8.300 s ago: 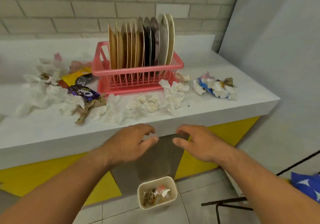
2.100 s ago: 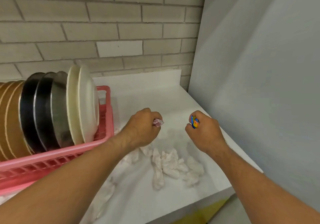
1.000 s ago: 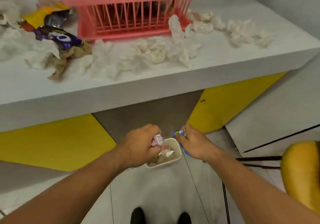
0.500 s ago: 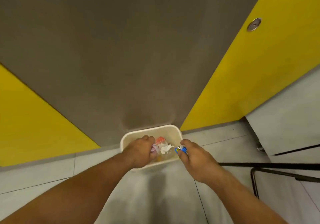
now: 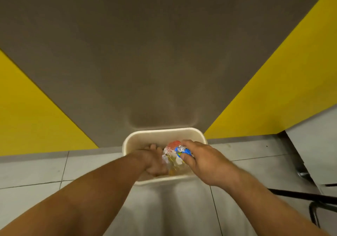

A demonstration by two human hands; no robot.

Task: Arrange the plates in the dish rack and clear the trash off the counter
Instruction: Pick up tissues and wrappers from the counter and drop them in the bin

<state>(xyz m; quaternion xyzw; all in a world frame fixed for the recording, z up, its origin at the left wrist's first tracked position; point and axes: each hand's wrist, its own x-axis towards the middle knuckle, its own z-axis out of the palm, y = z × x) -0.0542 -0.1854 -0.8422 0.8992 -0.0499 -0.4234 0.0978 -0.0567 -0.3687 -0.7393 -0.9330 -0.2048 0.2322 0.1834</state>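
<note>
The view looks steeply down at a cream bin (image 5: 164,132) standing on the pale tiled floor (image 5: 45,170), its far side close against a grey-brown panel (image 5: 164,53). A yellow panel on the left (image 5: 36,122) and a yellow panel on the right (image 5: 282,89) flank that grey-brown face. Both bare forearms reach from the near edge toward the bin.

The left hand (image 5: 154,160) is dipped inside the bin on its left side, wrist bent, knuckles pointing to the far wall. Its fingers are turned down and away from the camera, so I cannot tell whether they grip anything or hang loose.

The right hand (image 5: 204,162) hovers over the right half of the bin, its back toward the camera. Thumb and fingers are curled and pinch a crumpled blue wrapper (image 5: 185,151), which sits just above the bin's opening, between the two hands.

Inside the bin lies loose trash (image 5: 166,153): white crumpled scraps, something yellowish below them, and a red-orange piece (image 5: 174,143) toward the far side, just beside the blue wrapper.

At the near right, a black metal frame (image 5: 295,193) lies along the floor, well apart from the bin
</note>
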